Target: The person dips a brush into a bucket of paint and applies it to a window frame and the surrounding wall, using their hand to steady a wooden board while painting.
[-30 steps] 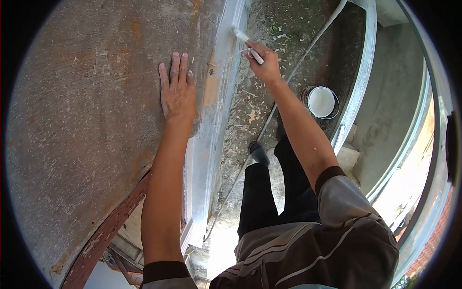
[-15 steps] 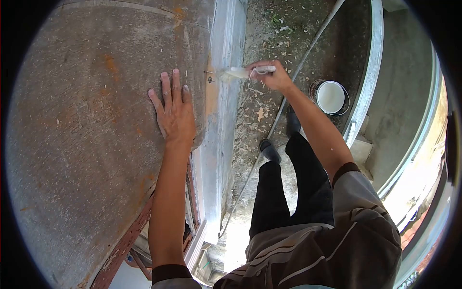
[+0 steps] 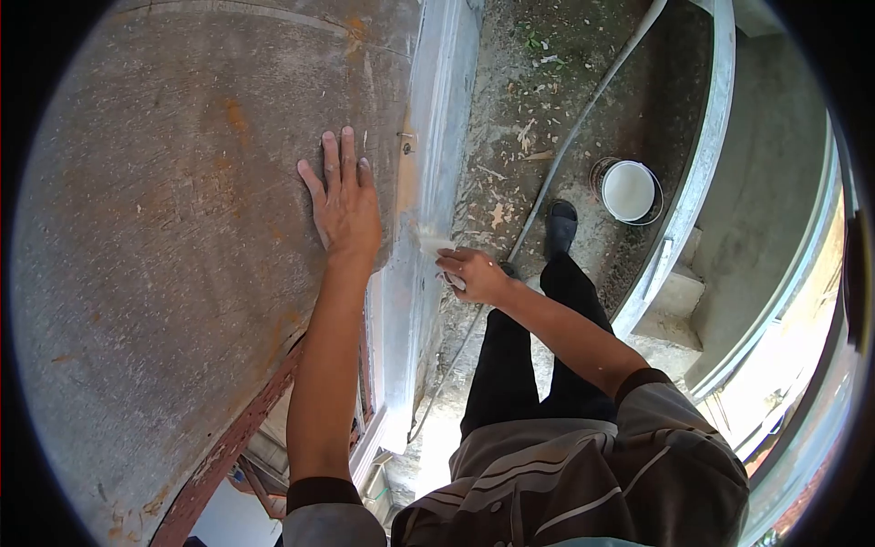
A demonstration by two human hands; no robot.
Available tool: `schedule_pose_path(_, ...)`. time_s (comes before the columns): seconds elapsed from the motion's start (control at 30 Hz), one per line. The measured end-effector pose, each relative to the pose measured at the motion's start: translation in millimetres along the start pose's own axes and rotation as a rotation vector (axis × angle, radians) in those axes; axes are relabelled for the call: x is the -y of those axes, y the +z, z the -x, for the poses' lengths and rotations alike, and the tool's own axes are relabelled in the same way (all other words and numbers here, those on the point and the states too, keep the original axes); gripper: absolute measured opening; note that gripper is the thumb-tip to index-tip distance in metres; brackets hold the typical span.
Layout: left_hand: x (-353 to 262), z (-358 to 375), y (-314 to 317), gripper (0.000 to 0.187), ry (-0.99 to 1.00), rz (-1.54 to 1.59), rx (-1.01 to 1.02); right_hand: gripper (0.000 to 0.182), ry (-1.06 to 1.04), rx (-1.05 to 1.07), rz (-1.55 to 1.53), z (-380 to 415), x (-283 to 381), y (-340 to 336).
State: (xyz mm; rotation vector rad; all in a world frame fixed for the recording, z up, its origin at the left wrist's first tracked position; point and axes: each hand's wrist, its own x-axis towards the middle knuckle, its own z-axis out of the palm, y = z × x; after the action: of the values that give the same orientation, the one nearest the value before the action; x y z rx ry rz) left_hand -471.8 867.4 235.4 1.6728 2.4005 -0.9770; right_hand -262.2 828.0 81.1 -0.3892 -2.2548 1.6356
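My left hand [image 3: 350,208] lies flat on a worn brown board [image 3: 182,228], its fingers apart and pointing up the view. In my right hand [image 3: 474,273] is a paintbrush [image 3: 436,241], gripped by the handle, which the fingers partly hide. The bristles are against the white-painted frame [image 3: 410,264], just right of the board's edge. A bare wood-coloured patch [image 3: 406,173] with small metal bits shows on the frame above the brush.
A white bucket [image 3: 629,191] with pale contents stands on the littered ground [image 3: 510,109] at the right. A long grey hose [image 3: 570,137] runs past my shoes. Beyond a pale curved ledge [image 3: 702,155] are concrete steps [image 3: 679,294].
My right hand has moved the brush down along the frame, towards my body. My left hand stays on the board. The view has shifted slightly, and one shoe shows more.
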Motion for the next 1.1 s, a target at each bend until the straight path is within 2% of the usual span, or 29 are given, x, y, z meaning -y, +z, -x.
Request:
schedule_pose_path(0.1, 2, 1, 1, 0.037, 0.009, 0.014, -0.025, 0.025, 0.382, -0.055, -0.261, -7, 11, -10)
schedule_pose_path(0.17, 3, 2, 1, 0.035, 0.019, 0.009, -0.028, 0.02, 0.49, -0.315, -0.55, -30, -17, -16)
schedule_pose_path(0.23, 5, 1, 2, 0.034, 0.023, 0.0, -0.039, 0.018, 0.515, -0.619, -0.819, -76, -21, -54)
schedule_pose_path(0.3, 5, 2, 2, 0.034, 0.028, -0.009, -0.048, 0.015, 0.394, -0.836, -0.766, -115, -39, -78)
schedule_pose_path(0.4, 5, 2, 0, 0.034, 0.025, -0.021, -0.035, 0.014, 0.453, -0.89, -0.922, -130, -49, -67)
schedule_pose_path(0.5, 6, 1, 3, 0.035, 0.031, 0.002, -0.06, 0.014, 0.501, -0.863, -0.887, -89, -24, -2)
schedule_pose_path(0.57, 5, 2, 5, 0.035, 0.024, 0.0, -0.043, 0.015, 0.646, -0.694, -0.915, -44, -1, 43)
schedule_pose_path(0.63, 6, -3, 2, 0.036, 0.023, 0.006, -0.045, 0.015, 0.711, -0.488, -0.806, -8, 6, 78)
schedule_pose_path(0.73, 7, 2, 2, 0.037, 0.035, 0.008, -0.03, 0.015, 0.793, -0.592, -0.956, -35, 7, 44)
schedule_pose_path(0.8, 8, 1, 4, 0.037, 0.045, -0.004, -0.044, 0.014, 0.729, -0.665, -0.85, -79, -11, -5)
schedule_pose_path(0.87, 8, -1, 4, 0.037, 0.046, -0.021, -0.054, 0.015, 0.54, -0.853, -0.841, -129, -41, -51)
schedule_pose_path(0.9, 8, 2, 4, 0.037, 0.05, -0.028, -0.05, 0.016, 0.598, -0.788, -0.679, -150, -48, -84)
schedule_pose_path(0.93, 8, 2, 4, 0.036, 0.048, -0.031, -0.042, 0.017, 0.546, -0.841, -0.707, -172, -60, -102)
schedule_pose_path(1.07, 8, 3, -1, 0.036, 0.049, -0.047, -0.018, 0.017, 0.358, -1.053, -0.834, -189, -59, -120)
schedule_pose_path(1.1, 7, 3, -3, 0.035, 0.055, -0.049, -0.015, 0.017, 0.384, -1.022, -0.817, -182, -58, -116)
